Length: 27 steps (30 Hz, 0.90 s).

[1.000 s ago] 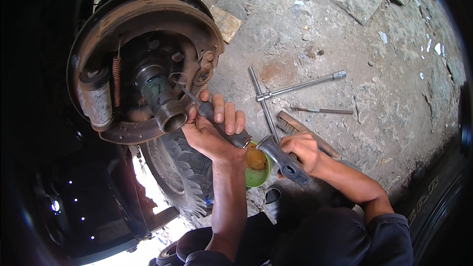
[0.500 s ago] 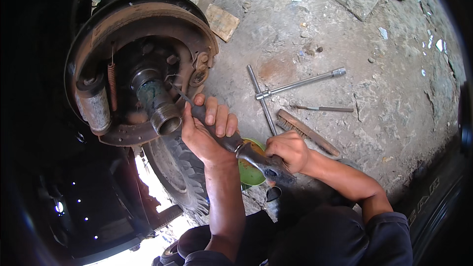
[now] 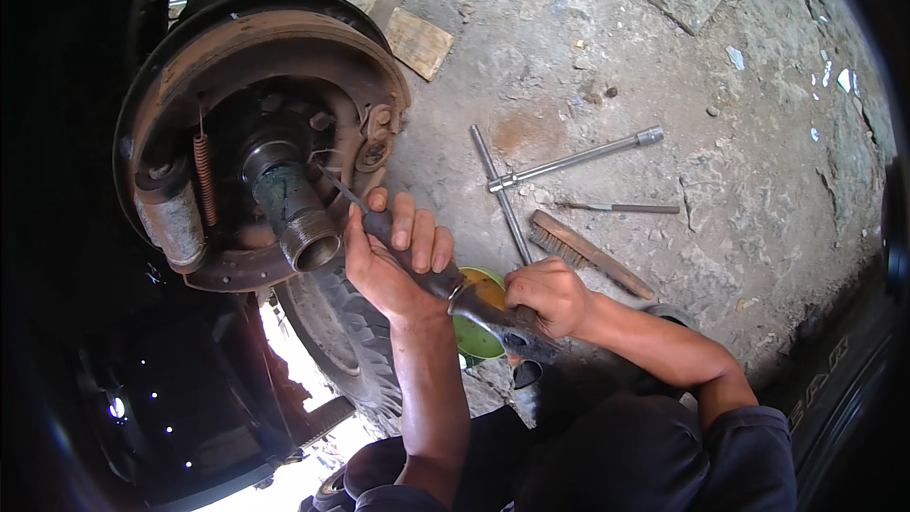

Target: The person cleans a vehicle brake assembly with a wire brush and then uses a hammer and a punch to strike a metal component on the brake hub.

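Note:
At the left stands an exposed drum brake with curved rusty brake shoes [image 3: 284, 19] around a threaded hollow spindle [image 3: 289, 201]. My left hand [image 3: 381, 270] is closed round a dark-handled screwdriver [image 3: 436, 281], whose thin metal shaft points at the assembly just right of the spindle's base. The exact contact of its tip is hard to make out. A dark hammer [image 3: 491, 320] is gripped in my closed right hand [image 3: 550, 296]. Its round face lies at the butt of the screwdriver handle, touching or nearly so. My fingers hide most of the hammer's handle.
Below the hammer sits a green bowl [image 3: 481, 339] with something yellowish in it. On the rough ground to the right lie a cross-shaped wrench [image 3: 569, 163], a thin tool [image 3: 626, 209] and a wire brush [image 3: 592, 254]. A tyre [image 3: 346, 346] is under the brake; a wood block [image 3: 419, 43] lies behind.
The whole view has shifted slightly, with the brake a little further left and lower. Both hands keep their grips, and the hammer's face stays by the screwdriver's butt.

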Available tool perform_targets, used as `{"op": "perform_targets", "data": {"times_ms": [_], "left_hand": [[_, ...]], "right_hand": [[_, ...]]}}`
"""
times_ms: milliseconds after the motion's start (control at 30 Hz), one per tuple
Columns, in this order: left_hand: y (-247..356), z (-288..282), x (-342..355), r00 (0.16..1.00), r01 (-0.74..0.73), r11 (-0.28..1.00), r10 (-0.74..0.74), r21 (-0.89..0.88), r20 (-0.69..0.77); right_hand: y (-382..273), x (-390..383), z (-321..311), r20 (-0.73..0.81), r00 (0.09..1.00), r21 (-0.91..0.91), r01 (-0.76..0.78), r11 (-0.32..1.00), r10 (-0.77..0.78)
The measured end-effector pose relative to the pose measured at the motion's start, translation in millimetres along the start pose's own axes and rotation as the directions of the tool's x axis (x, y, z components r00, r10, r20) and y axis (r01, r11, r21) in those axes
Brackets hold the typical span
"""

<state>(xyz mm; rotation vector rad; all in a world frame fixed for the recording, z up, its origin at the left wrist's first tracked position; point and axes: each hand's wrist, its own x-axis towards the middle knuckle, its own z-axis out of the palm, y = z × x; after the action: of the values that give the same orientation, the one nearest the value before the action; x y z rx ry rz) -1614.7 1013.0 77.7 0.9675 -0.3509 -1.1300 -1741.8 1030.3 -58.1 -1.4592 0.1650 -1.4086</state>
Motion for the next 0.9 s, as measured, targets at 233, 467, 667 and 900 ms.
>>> {"op": "perform_targets", "data": {"times_ms": [233, 467, 667, 900], "left_hand": [[-4, -2, -1, 0.995, -0.019, 0.999, 0.022, 0.035, -0.094], [-8, 0, 0, 0.919, -0.027, 0.931, 0.166, 0.363, -0.357], [-10, 4, -6, 0.853, 0.003, 0.765, 0.333, 0.644, -0.401], [-8, 9, -15, 0.909, -0.059, 0.856, 0.258, 0.513, -0.326]], "right_hand": [[-10, -17, -6, -0.116, 0.985, 0.259, -0.090, 0.962, 0.123], [-10, -19, -20, -0.098, 0.982, 0.251, -0.131, 0.959, 0.160], [-5, -18, -29, -0.122, 0.977, 0.218, -0.144, 0.965, 0.173], [-9, -17, -23, -0.209, 0.937, 0.107, -0.264, 0.959, 0.281]]}}
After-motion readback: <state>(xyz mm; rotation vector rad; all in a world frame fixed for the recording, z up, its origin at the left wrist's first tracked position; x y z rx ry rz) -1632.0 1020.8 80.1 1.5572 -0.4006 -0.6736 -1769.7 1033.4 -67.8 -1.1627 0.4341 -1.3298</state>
